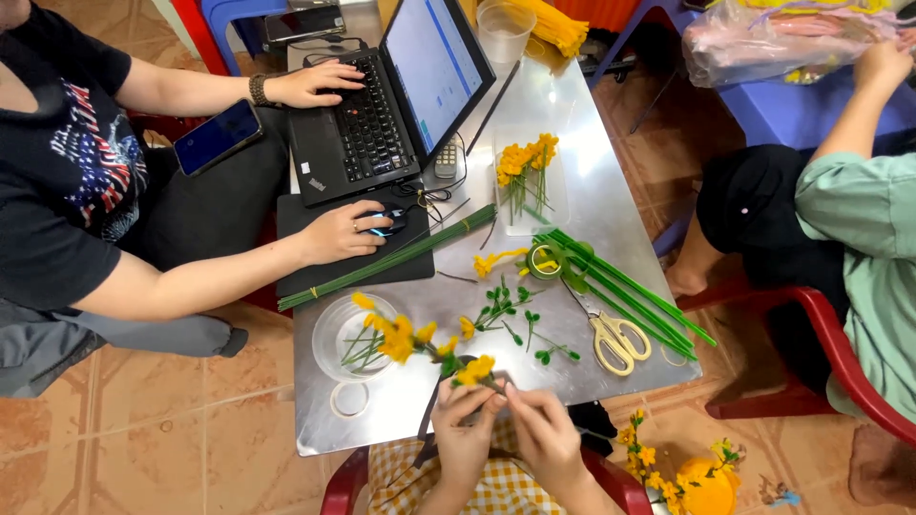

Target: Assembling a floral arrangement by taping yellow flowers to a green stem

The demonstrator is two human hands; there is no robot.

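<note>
Working stage: both hands meet at the near table edge on a yellow artificial flower sprig (474,370), so this looks like the assembly step, a bloom being bound onto its stem.
Left hand (462,429): fingers pinched round the stem just below the bloom, grasping it.
Right hand (542,431): fingertips closed on the thin stem beside the left hand; whether it also holds tape or wire I cannot tell.
Next move, as I judge it: a steady pinch and small twists of the stem, keeping the sprig clear of the other blooms just beside it.
Round clear dish (329,329): holds green stems and yellow blossoms, left of the hands.
Flat clear tray (561,205): holds a bunch of finished yellow flowers, mid-table.
Plastic cup (503,29): far end, contents not discernible.
Loose on the steel table (572,105): green floral tape roll (545,258), cream-handled scissors (618,339), green stem wires (630,291).
Nearby: another person's hands rest on a laptop (382,105) and mouse (386,224).
</note>
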